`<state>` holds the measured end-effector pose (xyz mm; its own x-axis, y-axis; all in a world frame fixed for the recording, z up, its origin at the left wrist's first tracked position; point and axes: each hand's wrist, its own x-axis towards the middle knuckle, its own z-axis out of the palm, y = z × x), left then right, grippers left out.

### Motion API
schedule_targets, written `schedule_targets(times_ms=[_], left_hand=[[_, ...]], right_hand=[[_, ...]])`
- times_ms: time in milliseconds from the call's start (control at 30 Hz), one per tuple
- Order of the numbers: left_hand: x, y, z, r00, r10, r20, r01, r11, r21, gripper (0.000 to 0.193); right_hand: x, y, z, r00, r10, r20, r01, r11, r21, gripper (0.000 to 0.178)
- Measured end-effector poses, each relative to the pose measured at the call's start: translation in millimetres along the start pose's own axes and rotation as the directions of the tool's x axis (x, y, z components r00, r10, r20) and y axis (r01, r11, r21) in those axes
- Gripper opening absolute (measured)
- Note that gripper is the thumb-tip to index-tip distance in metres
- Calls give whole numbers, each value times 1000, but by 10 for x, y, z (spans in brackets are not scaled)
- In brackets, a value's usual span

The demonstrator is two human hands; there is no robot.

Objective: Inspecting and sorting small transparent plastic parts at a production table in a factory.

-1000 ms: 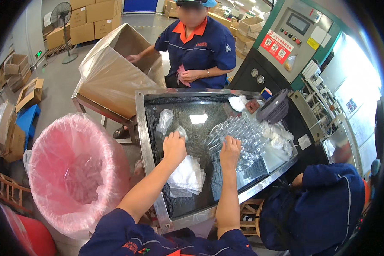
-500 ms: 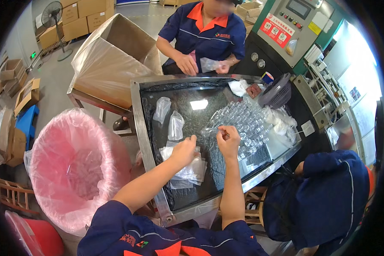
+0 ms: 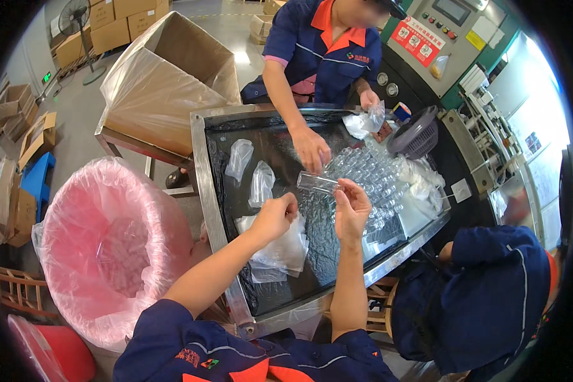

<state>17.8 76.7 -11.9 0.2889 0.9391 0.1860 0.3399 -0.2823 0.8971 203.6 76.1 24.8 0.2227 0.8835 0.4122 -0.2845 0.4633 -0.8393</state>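
My right hand [image 3: 352,209] is closed around one end of a clear plastic tube [image 3: 316,183], which lies nearly level above the table and points left. Closed too, with curled fingers, my left hand [image 3: 274,218] hovers over a stack of clear plastic bags [image 3: 280,251]; anything inside its grip is hidden. Many clear tubes [image 3: 366,178] stand packed together just beyond my right hand. Two filled-looking clear bags [image 3: 261,184] lie on the dark tabletop past my left hand.
A co-worker's hand [image 3: 312,149] reaches over the far side of the metal-rimmed table [image 3: 205,184]. A pink-lined bin [image 3: 57,235] stands at left, behind it a large lined carton [image 3: 165,95]. A purple basket [image 3: 417,137] sits far right; another person [image 3: 471,299] is close at right.
My right hand has moved slightly right, and the tube in it now shows clearly. The co-worker across the table has leaned in, one hand reaching to the tubes.
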Motion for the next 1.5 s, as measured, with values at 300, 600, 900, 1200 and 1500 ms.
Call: schedule_targets(times_ms=[300, 600, 900, 1200, 1500], left_hand=[[50, 134, 2, 998, -11, -62, -1, 984, -178, 9], [86, 166, -47, 964, -78, -254, -55, 877, -477, 15], [123, 163, -93, 941, -136, -309, 8, 924, -383, 19], [145, 179, -44, 900, 16, -435, -238, 855, -461, 30], [137, 171, -85, 907, 32, -420, -175, 936, -305, 10]], right_hand=[[-36, -62, -26, 999, -17, 42, 16, 1000, 22, 29], [-56, -91, 31, 986, 161, 37, -165, 940, 297, 26], [-75, -35, 71, 964, 259, 54, -252, 837, 486, 24], [-108, -35, 87, 973, 226, 49, -224, 871, 436, 23], [-159, -85, 250, 919, 384, 91, -372, 765, 525, 32]])
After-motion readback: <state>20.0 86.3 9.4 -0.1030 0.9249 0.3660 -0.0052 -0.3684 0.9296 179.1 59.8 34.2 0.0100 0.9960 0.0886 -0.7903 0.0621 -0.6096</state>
